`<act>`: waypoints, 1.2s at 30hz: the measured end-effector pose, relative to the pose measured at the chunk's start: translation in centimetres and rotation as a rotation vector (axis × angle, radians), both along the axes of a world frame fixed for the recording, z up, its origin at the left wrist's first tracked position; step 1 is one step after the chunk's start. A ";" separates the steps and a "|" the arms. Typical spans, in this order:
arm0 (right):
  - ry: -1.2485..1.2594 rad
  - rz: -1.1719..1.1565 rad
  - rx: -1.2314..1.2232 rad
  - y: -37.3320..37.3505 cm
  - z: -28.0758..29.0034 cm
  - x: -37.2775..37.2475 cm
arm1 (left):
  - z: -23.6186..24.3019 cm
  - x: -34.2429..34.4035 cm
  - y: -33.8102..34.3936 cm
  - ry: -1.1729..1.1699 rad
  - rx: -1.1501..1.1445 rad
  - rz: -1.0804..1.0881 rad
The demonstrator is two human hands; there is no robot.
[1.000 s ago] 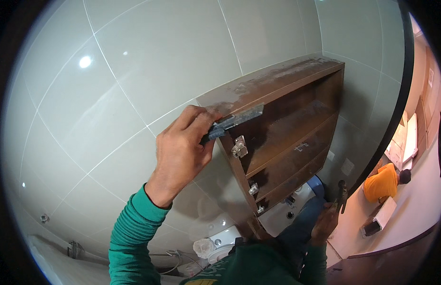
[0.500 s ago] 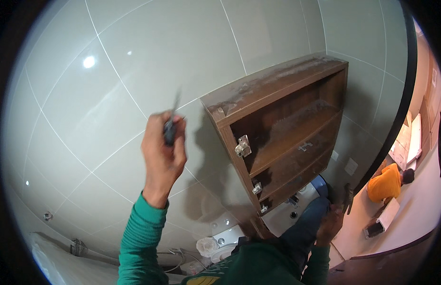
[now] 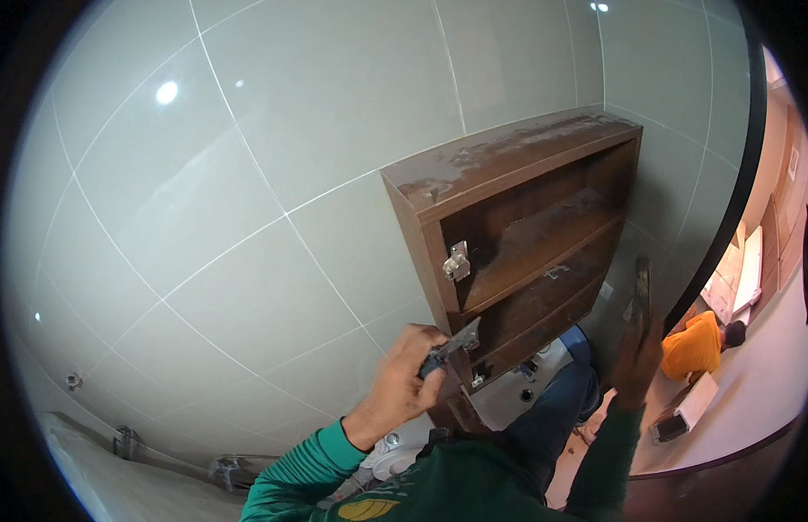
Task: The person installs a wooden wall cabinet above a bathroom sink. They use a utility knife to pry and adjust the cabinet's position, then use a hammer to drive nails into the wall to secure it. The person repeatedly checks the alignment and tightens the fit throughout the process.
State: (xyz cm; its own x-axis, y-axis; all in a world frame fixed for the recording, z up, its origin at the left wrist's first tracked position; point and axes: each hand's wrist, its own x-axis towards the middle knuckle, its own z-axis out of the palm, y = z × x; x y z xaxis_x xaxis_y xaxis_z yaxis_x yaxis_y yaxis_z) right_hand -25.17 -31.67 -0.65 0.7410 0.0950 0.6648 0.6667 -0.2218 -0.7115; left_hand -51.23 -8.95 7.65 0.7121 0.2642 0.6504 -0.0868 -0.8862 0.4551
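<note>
My left hand (image 3: 400, 378) is closed around the handle of a dark-handled tool with a flat metal blade (image 3: 461, 337). Its blade reaches across the left front edge of a brown wooden wall cabinet (image 3: 434, 239), hiding part of that edge; whether it touches cannot be told. Metal hinges show on the cabinet's inner left side, an upper hinge (image 3: 456, 261) and a lower hinge (image 3: 478, 380). To the right of the cabinet my right hand (image 3: 637, 365) grips a hammer (image 3: 641, 291), raised upright and somewhat blurred. Dust and pale residue cover the cabinet's top.
Grey tiled wall (image 3: 239, 252) surrounds the cabinet. Below it are a white sink (image 3: 500, 404), a blue container (image 3: 578, 344) and a toilet (image 3: 393, 457). Through an opening edged in black (image 3: 726, 235), a person in orange (image 3: 695, 344) bends down at the right.
My left hand has come down and right with the bladed tool, from before the wall to the cabinet's edge. The hammer in my right hand has risen.
</note>
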 end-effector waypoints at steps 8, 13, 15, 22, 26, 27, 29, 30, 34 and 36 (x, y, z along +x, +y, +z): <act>-0.684 0.112 -0.320 2.9 17.7 5.4 | 9.9 2.4 3.6 -0.292 0.024 0.251; -0.854 0.181 -0.317 7.1 22.4 6.9 | 13.4 1.7 4.7 0.025 -0.144 0.163; -0.677 0.255 -0.237 7.6 22.5 7.1 | 13.6 0.8 5.1 -0.032 -0.087 0.123; -0.158 0.407 0.010 6.2 18.3 2.9 | 13.3 -1.2 4.6 0.068 0.287 0.271; -0.147 0.400 0.002 5.5 15.8 1.8 | 12.9 -1.2 2.9 0.040 0.348 0.317; -0.144 0.399 -0.004 5.3 15.4 1.8 | 12.9 -1.3 2.8 0.042 0.408 0.349; -0.140 0.391 0.013 5.0 14.8 1.6 | 13.2 -1.3 3.1 0.076 0.472 0.368; -0.139 0.390 0.037 4.9 14.6 1.5 | 13.3 -1.3 3.2 0.093 0.504 0.378; -0.084 0.401 0.063 4.1 14.0 0.9 | 14.0 -1.4 3.5 0.135 0.508 0.372; -0.100 0.392 0.057 3.8 14.1 0.6 | 14.3 -1.4 3.7 0.104 0.516 0.364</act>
State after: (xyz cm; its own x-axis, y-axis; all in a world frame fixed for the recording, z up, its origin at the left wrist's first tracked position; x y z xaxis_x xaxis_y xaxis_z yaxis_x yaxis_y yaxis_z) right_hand -24.56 -27.89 13.41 0.5870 0.3188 0.7442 0.7596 0.1010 -0.6425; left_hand -52.59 -5.25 21.98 0.7018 0.1726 0.6911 0.2826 -0.9581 -0.0477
